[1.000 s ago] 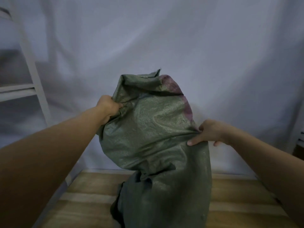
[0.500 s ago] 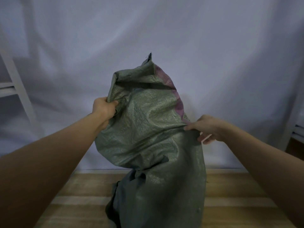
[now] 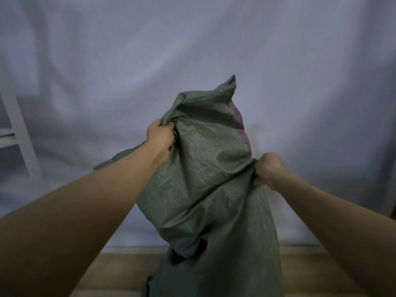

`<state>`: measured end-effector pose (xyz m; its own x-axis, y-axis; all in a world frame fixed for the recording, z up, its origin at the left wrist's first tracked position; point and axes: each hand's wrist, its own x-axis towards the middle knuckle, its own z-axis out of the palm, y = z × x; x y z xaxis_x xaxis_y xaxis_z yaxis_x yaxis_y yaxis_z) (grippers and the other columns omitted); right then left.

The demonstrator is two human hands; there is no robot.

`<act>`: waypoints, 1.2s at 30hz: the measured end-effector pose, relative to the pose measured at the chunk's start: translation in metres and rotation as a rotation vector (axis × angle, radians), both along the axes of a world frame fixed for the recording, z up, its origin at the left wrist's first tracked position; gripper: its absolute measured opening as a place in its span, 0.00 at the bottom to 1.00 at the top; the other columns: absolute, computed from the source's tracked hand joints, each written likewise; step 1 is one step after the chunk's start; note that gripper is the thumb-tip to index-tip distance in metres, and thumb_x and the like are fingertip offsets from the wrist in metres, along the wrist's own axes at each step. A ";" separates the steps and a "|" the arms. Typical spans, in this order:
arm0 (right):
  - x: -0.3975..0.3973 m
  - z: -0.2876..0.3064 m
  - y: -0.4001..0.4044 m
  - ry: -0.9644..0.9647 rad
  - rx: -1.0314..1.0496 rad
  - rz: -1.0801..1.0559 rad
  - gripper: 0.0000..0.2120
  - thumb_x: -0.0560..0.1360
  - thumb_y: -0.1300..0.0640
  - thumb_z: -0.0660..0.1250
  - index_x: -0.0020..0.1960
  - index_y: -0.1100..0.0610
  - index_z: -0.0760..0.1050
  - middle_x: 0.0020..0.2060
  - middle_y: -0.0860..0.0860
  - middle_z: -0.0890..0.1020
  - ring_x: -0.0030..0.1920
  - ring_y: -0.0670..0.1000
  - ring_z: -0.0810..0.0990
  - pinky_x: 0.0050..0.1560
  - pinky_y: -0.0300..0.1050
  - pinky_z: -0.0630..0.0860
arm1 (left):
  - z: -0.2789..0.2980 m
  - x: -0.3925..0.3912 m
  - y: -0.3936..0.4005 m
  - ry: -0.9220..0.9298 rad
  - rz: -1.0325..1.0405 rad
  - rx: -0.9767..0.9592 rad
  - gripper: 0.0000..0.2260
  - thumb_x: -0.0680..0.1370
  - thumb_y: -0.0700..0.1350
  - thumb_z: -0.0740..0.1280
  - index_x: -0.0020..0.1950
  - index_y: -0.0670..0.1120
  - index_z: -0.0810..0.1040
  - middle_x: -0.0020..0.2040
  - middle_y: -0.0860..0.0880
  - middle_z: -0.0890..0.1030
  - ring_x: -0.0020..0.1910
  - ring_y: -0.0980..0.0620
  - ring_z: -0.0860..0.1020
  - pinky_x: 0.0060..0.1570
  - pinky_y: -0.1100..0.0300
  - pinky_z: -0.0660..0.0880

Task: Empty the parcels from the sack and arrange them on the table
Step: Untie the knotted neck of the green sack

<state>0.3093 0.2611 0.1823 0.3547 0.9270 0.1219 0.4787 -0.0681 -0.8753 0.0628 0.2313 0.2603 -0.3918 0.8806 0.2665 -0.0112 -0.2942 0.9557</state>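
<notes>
A green woven sack point(image 3: 205, 179) with a purple stripe along its upper right edge is held up above the wooden table point(image 3: 120, 273). My left hand point(image 3: 159, 137) grips a bunch of its fabric near the top left. My right hand point(image 3: 267, 169) grips a fold on its right side, lower down. The sack bulges in its upper part and hangs limp below, where its lower end reaches the table at the bottom of the view. No parcels are visible; anything inside is hidden.
A pale grey cloth backdrop point(image 3: 192, 50) hangs behind the table. A white shelf frame point(image 3: 19, 133) stands at the far left.
The sack has been raised and shifted right in the view. My right hand has closed from a fingertip pinch into a full fist on the fabric. The view tilted upward.
</notes>
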 end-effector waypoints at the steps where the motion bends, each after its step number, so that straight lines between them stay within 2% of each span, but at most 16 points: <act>1: -0.003 0.007 0.009 0.003 0.079 -0.021 0.07 0.75 0.66 0.60 0.43 0.68 0.75 0.43 0.68 0.81 0.39 0.67 0.83 0.41 0.64 0.82 | 0.011 0.007 0.005 -0.006 -0.022 0.031 0.04 0.83 0.41 0.61 0.54 0.46 0.75 0.45 0.46 0.79 0.43 0.49 0.77 0.38 0.57 0.77; 6: -0.008 0.040 0.033 0.173 0.409 -0.092 0.05 0.78 0.58 0.61 0.44 0.57 0.72 0.45 0.57 0.80 0.47 0.59 0.78 0.49 0.56 0.78 | 0.062 0.031 0.015 0.011 -0.078 0.222 0.04 0.83 0.42 0.62 0.52 0.48 0.75 0.48 0.46 0.81 0.46 0.49 0.79 0.48 0.53 0.79; 8: -0.002 0.031 0.036 0.241 0.362 -0.030 0.05 0.77 0.58 0.64 0.42 0.55 0.73 0.44 0.57 0.81 0.47 0.60 0.81 0.50 0.58 0.80 | 0.058 0.028 0.014 0.060 -0.059 0.231 0.03 0.83 0.43 0.62 0.54 0.48 0.76 0.50 0.45 0.81 0.48 0.47 0.80 0.49 0.53 0.79; 10: 0.003 0.016 0.024 0.180 0.171 0.103 0.02 0.77 0.62 0.67 0.46 0.59 0.79 0.40 0.56 0.80 0.44 0.57 0.79 0.42 0.49 0.78 | 0.036 0.023 0.009 0.290 -0.007 0.152 0.04 0.82 0.42 0.63 0.55 0.47 0.77 0.48 0.47 0.81 0.46 0.47 0.79 0.42 0.58 0.77; 12: 0.009 0.006 0.007 0.133 0.035 0.174 0.07 0.78 0.66 0.65 0.53 0.64 0.81 0.40 0.56 0.80 0.41 0.55 0.77 0.38 0.43 0.74 | 0.010 0.018 -0.001 0.498 -0.020 0.002 0.08 0.81 0.38 0.63 0.58 0.45 0.78 0.46 0.47 0.79 0.44 0.48 0.77 0.35 0.62 0.72; 15: 0.015 0.016 -0.011 0.100 0.233 0.012 0.15 0.80 0.65 0.59 0.60 0.60 0.81 0.54 0.55 0.83 0.52 0.55 0.79 0.55 0.46 0.75 | -0.015 0.007 -0.014 0.462 -0.035 -0.134 0.11 0.81 0.36 0.63 0.63 0.41 0.77 0.45 0.48 0.78 0.38 0.53 0.75 0.42 0.61 0.72; 17: 0.010 0.033 -0.024 0.044 0.442 -0.057 0.15 0.79 0.59 0.61 0.62 0.57 0.80 0.58 0.54 0.82 0.58 0.55 0.79 0.62 0.51 0.75 | -0.021 0.006 -0.020 0.405 -0.028 -0.105 0.10 0.81 0.36 0.63 0.61 0.43 0.77 0.50 0.47 0.79 0.38 0.54 0.75 0.40 0.65 0.73; 19: -0.004 0.052 -0.039 -0.088 0.637 -0.008 0.14 0.79 0.54 0.64 0.63 0.54 0.79 0.59 0.51 0.81 0.62 0.55 0.75 0.65 0.54 0.73 | -0.023 0.012 -0.025 0.407 -0.034 -0.050 0.07 0.81 0.36 0.63 0.56 0.46 0.76 0.48 0.48 0.78 0.38 0.54 0.75 0.30 0.70 0.72; 20: -0.012 0.061 -0.047 -0.189 0.719 0.040 0.16 0.78 0.52 0.65 0.64 0.53 0.77 0.60 0.50 0.80 0.65 0.55 0.73 0.66 0.54 0.71 | -0.024 0.016 -0.026 0.431 -0.047 -0.027 0.06 0.81 0.36 0.64 0.54 0.46 0.77 0.46 0.48 0.79 0.40 0.52 0.77 0.31 0.70 0.73; 23: -0.039 0.079 -0.065 -0.669 0.795 0.244 0.29 0.73 0.53 0.68 0.73 0.49 0.68 0.70 0.49 0.73 0.73 0.56 0.64 0.70 0.55 0.62 | -0.035 0.030 -0.029 0.614 -0.081 0.042 0.05 0.79 0.37 0.66 0.51 0.45 0.79 0.47 0.46 0.81 0.49 0.46 0.80 0.49 0.58 0.76; 25: -0.051 0.080 -0.068 -1.062 0.693 0.311 0.33 0.73 0.55 0.67 0.76 0.47 0.62 0.72 0.49 0.70 0.75 0.56 0.59 0.71 0.56 0.56 | -0.041 0.035 -0.034 0.721 -0.149 0.041 0.04 0.78 0.38 0.68 0.50 0.45 0.78 0.47 0.47 0.81 0.49 0.46 0.79 0.51 0.57 0.75; 26: -0.055 0.078 -0.067 -1.210 0.630 0.297 0.30 0.75 0.56 0.65 0.76 0.47 0.64 0.70 0.49 0.73 0.74 0.56 0.60 0.70 0.57 0.55 | -0.043 0.033 -0.037 0.772 -0.211 0.014 0.05 0.76 0.41 0.71 0.50 0.46 0.78 0.47 0.49 0.82 0.49 0.48 0.79 0.51 0.57 0.74; 28: -0.054 0.075 -0.069 -1.366 0.533 0.207 0.18 0.77 0.58 0.61 0.65 0.48 0.75 0.59 0.49 0.79 0.66 0.55 0.67 0.66 0.55 0.59 | -0.045 0.023 -0.043 0.906 -0.327 -0.029 0.19 0.68 0.54 0.77 0.55 0.50 0.79 0.51 0.52 0.83 0.53 0.49 0.80 0.59 0.52 0.75; 30: -0.047 0.071 -0.068 -1.357 0.459 0.141 0.10 0.77 0.61 0.61 0.51 0.50 0.79 0.49 0.49 0.81 0.59 0.54 0.71 0.61 0.53 0.60 | -0.044 0.005 -0.051 1.097 -0.314 -0.061 0.31 0.63 0.62 0.78 0.64 0.58 0.77 0.61 0.55 0.81 0.61 0.50 0.78 0.68 0.45 0.69; 32: -0.039 0.068 -0.067 -1.286 0.393 0.115 0.08 0.76 0.61 0.61 0.45 0.50 0.76 0.45 0.51 0.82 0.52 0.55 0.74 0.60 0.53 0.61 | -0.040 -0.016 -0.057 1.213 -0.180 -0.086 0.35 0.65 0.60 0.78 0.70 0.59 0.71 0.67 0.55 0.77 0.66 0.50 0.75 0.72 0.45 0.63; 36: -0.032 0.063 -0.065 -1.236 0.360 0.119 0.09 0.75 0.62 0.62 0.39 0.50 0.72 0.39 0.51 0.80 0.41 0.55 0.72 0.59 0.53 0.63 | -0.043 -0.052 -0.055 1.412 0.001 -0.201 0.41 0.63 0.66 0.77 0.73 0.58 0.69 0.69 0.54 0.76 0.66 0.48 0.73 0.66 0.48 0.62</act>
